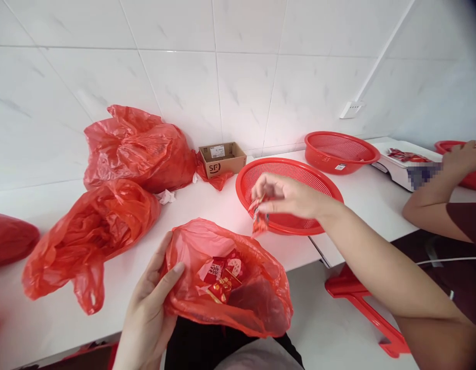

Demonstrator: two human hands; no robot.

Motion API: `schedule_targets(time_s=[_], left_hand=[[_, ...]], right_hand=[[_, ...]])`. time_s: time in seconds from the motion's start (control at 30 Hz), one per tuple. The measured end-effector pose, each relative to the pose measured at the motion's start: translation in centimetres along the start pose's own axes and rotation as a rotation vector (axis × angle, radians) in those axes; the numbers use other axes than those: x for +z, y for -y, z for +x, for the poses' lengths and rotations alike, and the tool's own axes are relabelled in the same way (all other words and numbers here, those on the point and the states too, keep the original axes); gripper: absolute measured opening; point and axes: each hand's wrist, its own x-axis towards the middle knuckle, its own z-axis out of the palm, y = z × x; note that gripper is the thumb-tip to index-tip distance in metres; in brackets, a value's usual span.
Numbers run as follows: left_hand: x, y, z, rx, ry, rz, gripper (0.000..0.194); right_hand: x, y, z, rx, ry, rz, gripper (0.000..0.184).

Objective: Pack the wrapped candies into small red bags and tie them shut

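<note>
A white tiled wall (245,87) with a socket (350,109) backs the white table (126,288), a red stool (341,285) standing on pale floor (318,318).

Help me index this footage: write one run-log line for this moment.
left hand: grips open red plastic bag; right hand: holds small red packet near red perforated basket; contents: printed red packets

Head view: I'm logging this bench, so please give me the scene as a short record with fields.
Left hand: grips one side of an open red bag
Right hand: holds a small packet in front of the nearer red basket
Inside the bag: several red packets
Along the wall: a bulging red bag, an open cardboard box, a farther red basket
Right side: a white device bearing red items; a co-worker's hand
</note>
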Motion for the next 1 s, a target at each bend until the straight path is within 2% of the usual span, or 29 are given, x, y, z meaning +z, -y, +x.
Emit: schedule_targets(time_s=[0.1, 0.17, 0.23, 0.37, 0.5, 0.57, 0.63, 0.7, 0.77, 0.87, 1.0], left_hand=[[0.3, 0.0, -0.1, 0.000, -0.001, -0.007, 0.079], [0.2, 0.0, -0.2, 0.000, -0.011, -0.001, 0.077], [-0.1, -0.1, -0.4, 0.003, -0.025, 0.010, 0.078], [-0.9, -0.2, -0.6, 0.002, -0.022, -0.010, 0.079], [-1.2, -0.1, -0.4, 0.013, -0.016, 0.000, 0.079], [-1.3, -0.1, -0.4, 0.008, -0.021, 0.000, 0.080], [-1.5, -0.2, -0.4, 0.005, -0.026, -0.005, 0.081], [-1.9, -0.3, -0.4, 0.004, -0.036, -0.009, 0.079], [-2.2, -0.3, -0.4, -0.008, -0.051, -0.006, 0.078], [-2.4, 0.0, 0.0, -0.020, -0.064, -0.003, 0.077], [-2.3, 0.6, 0.6, -0.023, -0.076, 0.008, 0.076]], right_hand=[[5.7, 1.8, -0.2, -0.018, 0.189, 0.053, 0.016], [8.3, 1.3, 0.0, -0.024, 0.192, -0.080, 0.015], [9.5, 0.1, 0.5, -0.038, 0.108, -0.243, 0.020], [9.5, -1.5, 1.0, -0.090, -0.035, -0.354, 0.018], [8.8, -1.0, 0.9, -0.087, -0.024, -0.356, 0.029], [7.8, -0.7, 0.6, -0.062, -0.057, -0.349, 0.031], [6.0, -1.0, -0.2, -0.024, -0.148, -0.386, 0.028], [4.1, -1.9, -1.7, 0.058, -0.247, -0.528, 0.029], [2.9, -3.4, -3.9, 0.185, -0.284, -0.711, 0.034], [4.0, -5.9, -7.4, 0.279, -0.293, -0.824, 0.036], [8.7, -7.8, -10.1, 0.210, -0.425, -0.851, 0.036]])
